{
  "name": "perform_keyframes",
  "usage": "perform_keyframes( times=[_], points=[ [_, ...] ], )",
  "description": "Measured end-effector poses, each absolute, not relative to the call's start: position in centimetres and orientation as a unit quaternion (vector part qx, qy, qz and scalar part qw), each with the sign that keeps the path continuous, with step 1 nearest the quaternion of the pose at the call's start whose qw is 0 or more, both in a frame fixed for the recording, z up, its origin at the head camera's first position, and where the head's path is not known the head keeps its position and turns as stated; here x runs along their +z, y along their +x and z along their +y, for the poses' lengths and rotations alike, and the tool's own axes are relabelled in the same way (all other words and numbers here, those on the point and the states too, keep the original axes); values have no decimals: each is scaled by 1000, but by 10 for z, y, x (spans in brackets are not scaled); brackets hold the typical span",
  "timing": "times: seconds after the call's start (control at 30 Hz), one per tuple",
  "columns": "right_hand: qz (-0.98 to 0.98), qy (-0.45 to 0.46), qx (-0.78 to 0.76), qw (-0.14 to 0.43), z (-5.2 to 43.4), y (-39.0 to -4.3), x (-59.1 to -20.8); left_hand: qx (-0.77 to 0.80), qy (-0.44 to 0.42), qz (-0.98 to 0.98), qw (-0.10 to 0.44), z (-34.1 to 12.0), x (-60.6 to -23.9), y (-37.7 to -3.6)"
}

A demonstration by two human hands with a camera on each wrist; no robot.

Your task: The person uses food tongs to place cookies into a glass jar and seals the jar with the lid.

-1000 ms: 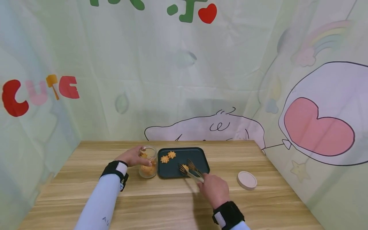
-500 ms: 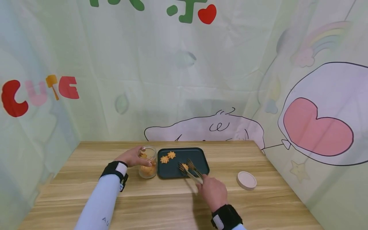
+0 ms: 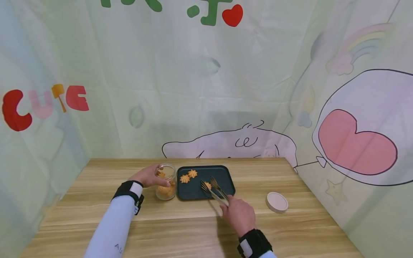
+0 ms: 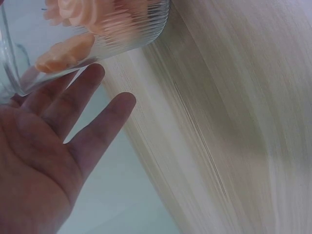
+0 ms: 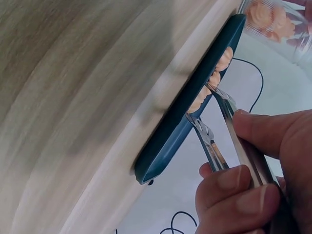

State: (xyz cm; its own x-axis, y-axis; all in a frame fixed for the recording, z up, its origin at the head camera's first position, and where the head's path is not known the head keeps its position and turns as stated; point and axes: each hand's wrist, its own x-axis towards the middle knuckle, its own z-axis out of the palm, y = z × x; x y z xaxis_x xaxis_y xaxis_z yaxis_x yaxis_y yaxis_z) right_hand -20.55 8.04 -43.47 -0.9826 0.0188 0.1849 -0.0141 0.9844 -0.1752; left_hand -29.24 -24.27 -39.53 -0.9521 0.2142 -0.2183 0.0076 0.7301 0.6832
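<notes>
Cookie (image 3: 208,186), in my head view, sits on the dark tray (image 3: 222,172), toward its near edge, between the tips of the tongs (image 3: 217,197) that the right hand (image 3: 239,216) grips; squeezed unevenly, I judge, it could crumble or skid away. The left hand (image 3: 148,176) holds the uncovered jar (image 3: 166,191) near its top, just beside the tray's left edge; a knock could tip it. A pale lid (image 3: 277,202) lies toward the right edge of the wood-grained bench (image 3: 161,229), and a cartoon-printed backdrop (image 3: 177,71) rises behind the far edge and along both sides. From the left wrist, I see one finger off the glass, so the jar might turn. From the right wrist, the tongs reach in low; catching the tray's rim could jolt the cookie loose.
</notes>
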Motion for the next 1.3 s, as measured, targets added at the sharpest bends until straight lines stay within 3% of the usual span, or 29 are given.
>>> perform_keyframes(
  times=[1.3],
  points=[
    [-987, 21, 107, 116, 83, -206, -414, 365, 47, 917, 157, -241, -392, -292]
  ],
)
